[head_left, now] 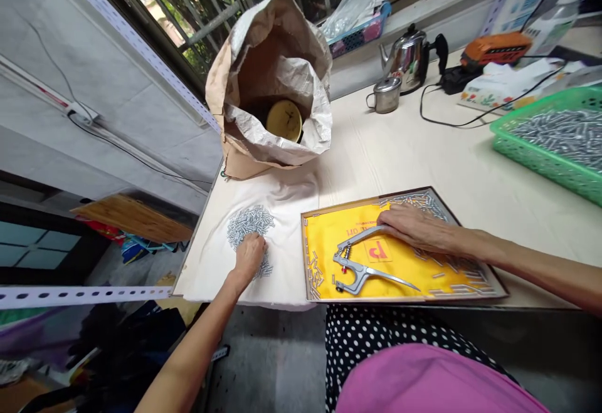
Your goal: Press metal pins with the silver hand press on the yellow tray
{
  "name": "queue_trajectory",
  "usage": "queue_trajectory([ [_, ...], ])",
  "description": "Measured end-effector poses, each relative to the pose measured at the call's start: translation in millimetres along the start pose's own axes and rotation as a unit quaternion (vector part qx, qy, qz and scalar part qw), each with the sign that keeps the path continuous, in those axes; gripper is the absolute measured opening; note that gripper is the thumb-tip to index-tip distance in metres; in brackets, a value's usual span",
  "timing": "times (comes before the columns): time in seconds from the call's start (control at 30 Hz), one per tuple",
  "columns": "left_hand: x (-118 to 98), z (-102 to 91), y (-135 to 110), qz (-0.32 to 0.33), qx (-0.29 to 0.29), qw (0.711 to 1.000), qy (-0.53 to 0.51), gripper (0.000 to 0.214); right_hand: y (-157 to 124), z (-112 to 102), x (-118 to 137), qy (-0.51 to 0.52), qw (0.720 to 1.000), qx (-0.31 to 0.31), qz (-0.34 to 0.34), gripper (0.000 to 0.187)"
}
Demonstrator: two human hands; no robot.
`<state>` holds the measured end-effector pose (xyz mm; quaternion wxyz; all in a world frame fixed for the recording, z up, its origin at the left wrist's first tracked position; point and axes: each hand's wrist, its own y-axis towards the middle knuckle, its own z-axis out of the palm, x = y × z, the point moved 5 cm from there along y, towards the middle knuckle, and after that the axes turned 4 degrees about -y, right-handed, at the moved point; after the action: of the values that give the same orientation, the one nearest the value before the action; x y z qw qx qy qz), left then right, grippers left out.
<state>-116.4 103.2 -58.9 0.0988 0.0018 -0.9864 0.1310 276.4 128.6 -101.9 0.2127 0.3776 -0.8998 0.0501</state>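
My left hand [249, 255] rests on a heap of small silver metal pins [249, 220] spread on a white cloth [282, 212] at the table's left end; its fingers curl down into the pins. My right hand [414, 225] lies flat, fingers stretched out, on a yellow-lined tray [404, 297], touching the upper handle of metal hand pliers [360, 266] that lie in the tray. Loose pins are scattered along the tray's edges.
An open paper sack [270, 81] with a yellow cup [284, 120] inside stands behind the cloth. A green basket [555, 143] of metal pins is at the right. A kettle [411, 56], a small metal mug [386, 94] and a black cable [470, 121] lie farther back.
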Motion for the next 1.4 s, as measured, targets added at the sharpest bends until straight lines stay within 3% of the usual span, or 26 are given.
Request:
queue_trajectory([
  [0.23, -3, 0.4, 1, -0.031, -0.026, 0.999, -0.035, 0.026, 17, 7, 4, -0.120, 0.990, -0.035, -0.068, 0.030],
  [0.3, 6, 1.1, 2, -0.059, -0.051, 0.987, -0.140, 0.020, 17, 7, 9, -0.164, 0.983, -0.058, -0.065, 0.025],
  [0.43, 31, 4.9, 1, -0.143, -0.095, 0.889, -0.424, 0.018, 6, 4, 29, -0.182, 0.977, -0.094, -0.063, 0.023],
  [0.57, 34, 3.0, -2, -0.166, -0.093, 0.833, -0.520, 0.031, 1, -7, 60, -0.080, 0.986, -0.124, -0.083, 0.024],
  [0.63, 26, 1.8, -6, -0.172, -0.091, 0.777, -0.598, 0.038, 14, -13, 80, 0.016, 0.988, -0.124, -0.088, 0.027],
  [0.73, 5, 3.5, -16, -0.188, -0.075, 0.655, -0.728, 0.044, 53, -13, 114, 0.163, 0.975, -0.127, -0.080, 0.024],
  [0.8, -12, 4.0, -25, -0.184, -0.060, 0.605, -0.772, 0.045, 85, -6, 135, 0.229, 0.960, -0.138, -0.078, 0.020],
  [0.87, -26, 2.4, -34, -0.164, -0.051, 0.584, -0.794, 0.046, 111, 5, 152, 0.256, 0.952, -0.152, -0.066, 0.025],
  [0.93, -34, 0.5, -41, -0.143, -0.051, 0.566, -0.810, 0.046, 129, 19, 165, 0.264, 0.951, -0.149, -0.065, 0.018],
  [1.07, -38, 3.6, -50, -0.163, -0.034, 0.519, -0.838, 0.032, 142, 37, 176, 0.256, 0.955, -0.135, -0.062, 0.013],
  [1.17, -38, 11.7, -52, -0.210, -0.001, 0.450, -0.868, 0.015, 143, 43, 180, 0.248, 0.956, -0.134, -0.076, 0.013],
  [1.27, -37, 18.8, -52, -0.252, 0.009, 0.381, -0.890, 0.014, 144, 49, 182, 0.255, 0.955, -0.123, -0.086, 0.014],
  [1.33, -32, 21.0, -51, -0.264, -0.004, 0.379, -0.887, 0.015, 144, 52, 179, 0.254, 0.958, -0.107, -0.073, 0.014],
  [1.4, -23, 21.4, -49, -0.265, -0.031, 0.399, -0.877, 0.014, 143, 55, 175, 0.249, 0.963, -0.089, -0.058, 0.015],
])
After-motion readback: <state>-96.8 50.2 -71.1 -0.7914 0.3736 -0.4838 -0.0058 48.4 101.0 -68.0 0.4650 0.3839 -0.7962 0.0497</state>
